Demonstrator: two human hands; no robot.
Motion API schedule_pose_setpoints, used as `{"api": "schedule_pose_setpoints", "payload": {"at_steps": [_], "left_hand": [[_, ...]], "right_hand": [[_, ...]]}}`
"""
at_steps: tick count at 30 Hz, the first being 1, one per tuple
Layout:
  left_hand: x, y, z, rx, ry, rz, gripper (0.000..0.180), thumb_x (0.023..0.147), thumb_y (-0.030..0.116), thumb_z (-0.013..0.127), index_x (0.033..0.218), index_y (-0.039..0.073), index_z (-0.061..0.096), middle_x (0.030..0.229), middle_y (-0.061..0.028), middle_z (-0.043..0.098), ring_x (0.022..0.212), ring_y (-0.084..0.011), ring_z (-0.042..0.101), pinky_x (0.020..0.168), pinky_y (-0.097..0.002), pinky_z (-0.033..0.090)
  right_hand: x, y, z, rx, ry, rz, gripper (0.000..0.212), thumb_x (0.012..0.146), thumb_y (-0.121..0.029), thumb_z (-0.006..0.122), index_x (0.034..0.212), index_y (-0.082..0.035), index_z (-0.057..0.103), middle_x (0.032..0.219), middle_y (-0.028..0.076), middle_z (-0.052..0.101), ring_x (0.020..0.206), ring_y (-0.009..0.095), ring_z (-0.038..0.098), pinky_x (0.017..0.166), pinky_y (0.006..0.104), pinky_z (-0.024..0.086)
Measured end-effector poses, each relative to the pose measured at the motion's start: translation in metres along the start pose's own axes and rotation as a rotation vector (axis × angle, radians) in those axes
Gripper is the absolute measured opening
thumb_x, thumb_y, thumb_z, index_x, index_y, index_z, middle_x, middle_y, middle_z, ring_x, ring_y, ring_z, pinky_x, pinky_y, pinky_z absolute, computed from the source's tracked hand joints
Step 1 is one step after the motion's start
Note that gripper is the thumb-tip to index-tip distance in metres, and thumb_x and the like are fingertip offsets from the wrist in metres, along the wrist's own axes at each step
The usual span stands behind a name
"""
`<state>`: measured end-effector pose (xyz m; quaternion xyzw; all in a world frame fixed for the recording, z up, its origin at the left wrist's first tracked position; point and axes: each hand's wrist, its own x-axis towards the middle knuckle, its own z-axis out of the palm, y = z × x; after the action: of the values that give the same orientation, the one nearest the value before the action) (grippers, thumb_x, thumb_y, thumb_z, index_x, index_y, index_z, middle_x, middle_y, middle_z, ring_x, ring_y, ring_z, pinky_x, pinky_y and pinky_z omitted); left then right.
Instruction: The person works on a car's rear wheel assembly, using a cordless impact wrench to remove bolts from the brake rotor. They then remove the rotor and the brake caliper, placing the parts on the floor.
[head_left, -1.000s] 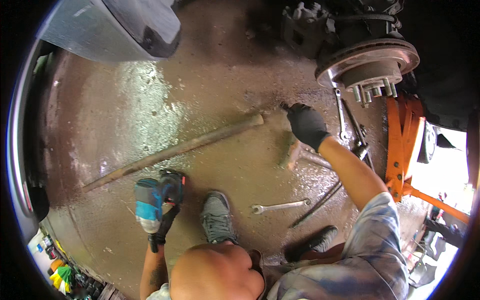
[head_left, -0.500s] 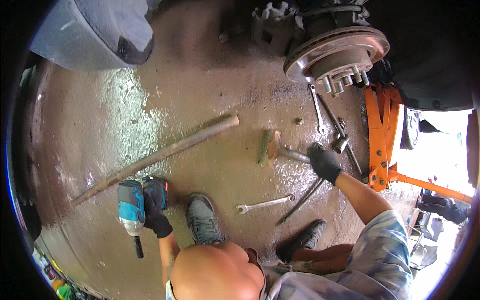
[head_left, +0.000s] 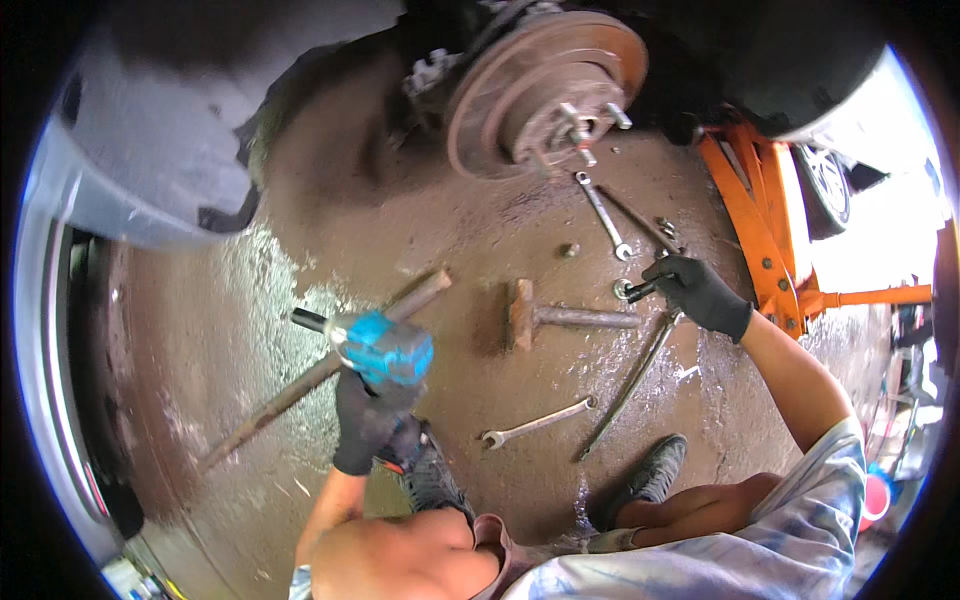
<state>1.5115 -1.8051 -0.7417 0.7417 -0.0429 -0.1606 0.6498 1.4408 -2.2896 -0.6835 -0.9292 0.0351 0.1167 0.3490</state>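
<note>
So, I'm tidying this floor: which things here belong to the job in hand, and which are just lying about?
Belonging, judging by what's held:
blue power tool, in the left grip
dark cylindrical piece, in the right grip

Apparently just lying about:
hammer
upper wrench
lower wrench
long pole
dark rod

So the floor (head_left: 480, 220) here is brown and grimy, kinda scuffed, with shiny wet-looking patches well to the left of the orange stand (head_left: 785, 240). 1 orange bar (head_left: 880, 296) runs off to the right from near the stand's base. Just right of the stand there's 1 wheel (head_left: 828, 190), and beyond it a bright area (head_left: 890, 235) that's totally blown out. Way left of the stand, a big grey vehicle panel (head_left: 150, 180). Lower right of it, a red round thing (head_left: 875, 497), too blurry to name.
</note>
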Motion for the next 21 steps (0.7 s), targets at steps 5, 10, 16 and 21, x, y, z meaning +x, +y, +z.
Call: {"api": "schedule_pose_setpoints", "payload": {"at_steps": [5, 10, 16, 21], "left_hand": [[-0.018, 0.042, 0.049, 0.347, -0.443, 0.103, 0.051, 0.073, 0.024, 0.077, 0.115, 0.004, 0.055, 0.103, -0.0081, 0.063, 0.088, -0.0222, 0.064, 0.079, -0.0393, 0.051], [0.001, 0.15, 0.104, 0.869, -0.834, 0.663, 0.066, 0.059, 0.018, 0.078, 0.118, 0.003, 0.054, 0.095, -0.0131, 0.061, 0.079, -0.0324, 0.063, 0.069, -0.041, 0.049], [-0.009, 0.17, 0.144, 1.092, -0.97, 0.793, 0.075, 0.058, 0.019, 0.074, 0.128, 0.011, 0.05, 0.098, -0.0091, 0.059, 0.068, -0.0271, 0.064, 0.059, -0.0392, 0.049], [-0.024, 0.136, 0.158, 1.007, -1.177, 0.754, 0.085, 0.054, 0.022, 0.075, 0.132, 0.008, 0.047, 0.101, -0.0103, 0.059, 0.074, -0.0275, 0.065, 0.058, -0.0407, 0.048]], "right_hand": [[-0.025, -0.015, -0.026, 0.469, -0.03, 0.26, 0.029, 0.095, -0.021, 0.061, 0.111, 0.003, 0.063, 0.089, 0.005, 0.065, 0.084, 0.015, 0.063, 0.074, 0.0281, 0.051], [-0.026, -0.03, -0.058, 1.156, 0.135, 0.185, 0.036, 0.101, -0.034, 0.05, 0.11, 0.0, 0.059, 0.084, 0.005, 0.061, 0.071, 0.013, 0.058, 0.066, 0.0298, 0.052], [-0.051, -0.086, -0.065, 0.711, -0.181, -0.069, 0.041, 0.092, -0.041, 0.063, 0.109, -0.004, 0.061, 0.088, 0.007, 0.063, 0.078, 0.017, 0.063, 0.068, 0.0314, 0.052], [-0.07, -0.057, -0.053, 0.116, -0.294, -0.438, 0.055, 0.073, -0.044, 0.08, 0.107, -0.004, 0.061, 0.093, 0.011, 0.067, 0.084, 0.023, 0.066, 0.071, 0.0358, 0.052]]}}
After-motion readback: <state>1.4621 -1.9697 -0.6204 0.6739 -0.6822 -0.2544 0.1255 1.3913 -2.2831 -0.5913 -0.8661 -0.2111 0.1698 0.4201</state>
